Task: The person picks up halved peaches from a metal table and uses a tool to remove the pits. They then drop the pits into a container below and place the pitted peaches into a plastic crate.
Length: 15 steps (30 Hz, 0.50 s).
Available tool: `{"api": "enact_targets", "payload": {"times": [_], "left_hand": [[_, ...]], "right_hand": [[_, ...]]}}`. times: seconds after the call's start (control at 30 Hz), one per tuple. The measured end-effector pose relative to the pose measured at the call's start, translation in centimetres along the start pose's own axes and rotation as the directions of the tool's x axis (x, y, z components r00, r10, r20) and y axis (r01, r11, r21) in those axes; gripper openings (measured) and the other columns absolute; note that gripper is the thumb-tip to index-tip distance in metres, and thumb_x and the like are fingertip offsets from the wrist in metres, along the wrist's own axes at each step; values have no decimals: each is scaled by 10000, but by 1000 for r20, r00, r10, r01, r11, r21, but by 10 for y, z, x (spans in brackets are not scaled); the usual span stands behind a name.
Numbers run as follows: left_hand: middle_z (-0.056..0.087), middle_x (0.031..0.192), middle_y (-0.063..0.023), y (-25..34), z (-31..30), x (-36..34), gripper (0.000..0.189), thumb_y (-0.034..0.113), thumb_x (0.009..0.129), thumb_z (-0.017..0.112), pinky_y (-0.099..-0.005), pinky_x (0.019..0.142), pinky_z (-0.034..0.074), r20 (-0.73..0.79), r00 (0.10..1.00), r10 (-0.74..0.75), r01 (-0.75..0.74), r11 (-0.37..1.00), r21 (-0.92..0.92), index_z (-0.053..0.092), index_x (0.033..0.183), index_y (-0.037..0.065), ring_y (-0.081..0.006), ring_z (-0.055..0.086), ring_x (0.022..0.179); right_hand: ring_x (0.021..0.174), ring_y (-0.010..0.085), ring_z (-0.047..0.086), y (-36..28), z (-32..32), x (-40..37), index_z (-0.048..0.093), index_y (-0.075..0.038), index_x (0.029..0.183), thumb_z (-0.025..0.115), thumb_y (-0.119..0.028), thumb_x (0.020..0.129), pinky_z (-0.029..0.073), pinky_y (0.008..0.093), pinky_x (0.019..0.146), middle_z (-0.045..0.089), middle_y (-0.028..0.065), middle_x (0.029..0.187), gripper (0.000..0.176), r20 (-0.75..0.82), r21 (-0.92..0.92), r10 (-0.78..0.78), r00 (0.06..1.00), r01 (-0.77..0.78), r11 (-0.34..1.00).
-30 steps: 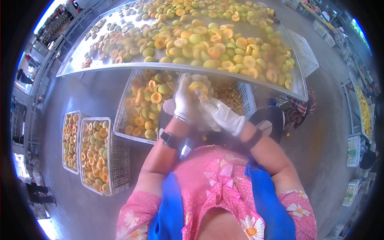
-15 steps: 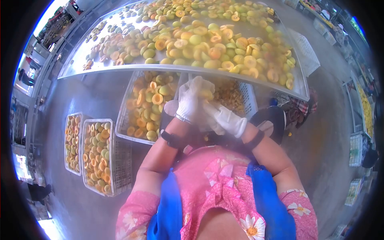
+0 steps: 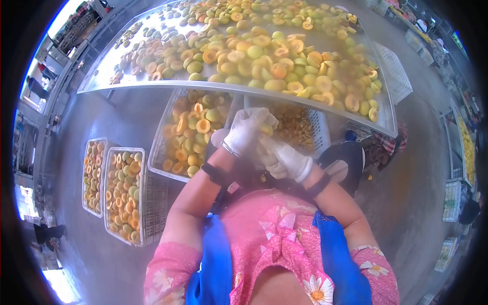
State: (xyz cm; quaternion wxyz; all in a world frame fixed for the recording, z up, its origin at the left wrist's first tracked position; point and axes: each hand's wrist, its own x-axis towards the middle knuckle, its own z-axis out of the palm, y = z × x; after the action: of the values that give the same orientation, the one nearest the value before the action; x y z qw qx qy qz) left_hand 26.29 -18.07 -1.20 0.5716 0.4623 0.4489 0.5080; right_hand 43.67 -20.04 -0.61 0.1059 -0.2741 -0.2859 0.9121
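My left hand (image 3: 250,131), in a white glove, is closed around a yellow-green fruit (image 3: 266,129). Close against it on the right is my right hand (image 3: 285,158), also gloved and with its fingers curled; what it grips is too blurred to make out. Both hands are just below the front edge of a metal table (image 3: 234,88) covered with halved fruit (image 3: 256,52). A crate of fruit halves (image 3: 192,133) stands to the left of my hands. Behind them is another crate (image 3: 320,133) with small brownish-orange pieces.
Two white crates of fruit halves, one (image 3: 143,203) nearer and one (image 3: 94,178) farther left, stand on the floor. A white crate (image 3: 394,76) is beyond the table's right end. A person in checked cloth (image 3: 396,140) is partly visible at the right.
The view has shifted slightly. My hands remain together around the fruit and sit a little lower in the view, with the left wrist turned slightly.
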Motion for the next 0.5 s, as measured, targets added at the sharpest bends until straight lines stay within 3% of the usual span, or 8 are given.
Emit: {"api": "enact_targets", "payload": {"times": [0.07, 0.17, 0.23, 0.3, 0.37, 0.4, 0.43, 0.5], "left_hand": [[700, 851, -135, 4, 1, 0, 353, 291, 974, 572, -314, 687, 542, 14, 1000, 1, -2, 996, 86, 692, 889, -29, -195, 652, 725], [695, 875, -143, 2, -3, 6, 329, 287, 968, 585, -329, 694, 545, 118, 993, -33, -6, 950, 313, 680, 876, -14, -223, 651, 739], [686, 875, -145, -7, -6, 12, 340, 310, 976, 567, -350, 699, 549, 201, 977, -71, 91, 992, -91, 659, 849, 8, -256, 654, 747], [673, 869, -133, -11, 0, 11, 355, 356, 984, 552, -374, 704, 553, 252, 967, -49, 100, 976, -195, 630, 839, 41, -276, 652, 776], [654, 860, -117, -13, 11, 12, 368, 406, 987, 536, -401, 699, 554, 91, 987, -134, 162, 778, -607, 602, 839, 75, -281, 645, 812], [636, 867, -97, -14, 8, 16, 362, 433, 985, 536, -414, 692, 551, 101, 984, -147, 177, 736, -653, 580, 847, 102, -272, 637, 838], [638, 875, -87, -19, 8, 23, 343, 424, 988, 530, -428, 695, 548, -41, 977, -210, 104, 632, -768, 580, 858, 111, -265, 642, 840], [652, 896, -93, -21, -16, 26, 326, 400, 988, 531, -442, 730, 549, -267, 945, -187, -51, 724, -688, 599, 881, 100, -266, 647, 845]], "right_hand": [[365, 16, 241, 3, -7, 2, 526, -164, 922, 493, -540, 993, 156, 199, 338, 349, -97, 573, 384, -14, -49, -23, 1000, 22, 999], [362, 16, 242, 6, -12, 3, 531, -154, 929, 504, -527, 992, 166, 196, 333, 349, -93, 568, 379, 23, 44, 32, 999, -33, 998], [359, 15, 244, 5, -10, 3, 538, -147, 936, 509, -515, 994, 170, 191, 326, 352, -93, 564, 374, 105, 105, 9, 994, -20, 994], [364, 10, 253, 8, -21, 14, 548, -123, 962, 485, -505, 1006, 186, 185, 312, 354, -80, 578, 390, 170, 193, 25, 985, -59, 979], [367, 7, 261, 6, -30, 19, 555, -95, 997, 451, -497, 1019, 205, 183, 297, 355, -66, 596, 416, 439, 409, -27, 898, -173, 896], [375, 3, 274, 5, -36, 17, 558, -77, 1018, 428, -494, 1025, 217, 182, 287, 352, -57, 605, 437, 500, 492, -98, 860, -190, 850], [377, 3, 283, 3, -39, 17, 561, -76, 1019, 436, -489, 1025, 229, 184, 295, 364, -62, 605, 432, 557, 551, -157, 815, -221, 805], [375, 7, 285, 2, -47, 17, 560, -75, 1022, 442, -489, 1023, 245, 184, 305, 373, -73, 603, 431, 322, 588, -243, 915, 8, 809]]}}
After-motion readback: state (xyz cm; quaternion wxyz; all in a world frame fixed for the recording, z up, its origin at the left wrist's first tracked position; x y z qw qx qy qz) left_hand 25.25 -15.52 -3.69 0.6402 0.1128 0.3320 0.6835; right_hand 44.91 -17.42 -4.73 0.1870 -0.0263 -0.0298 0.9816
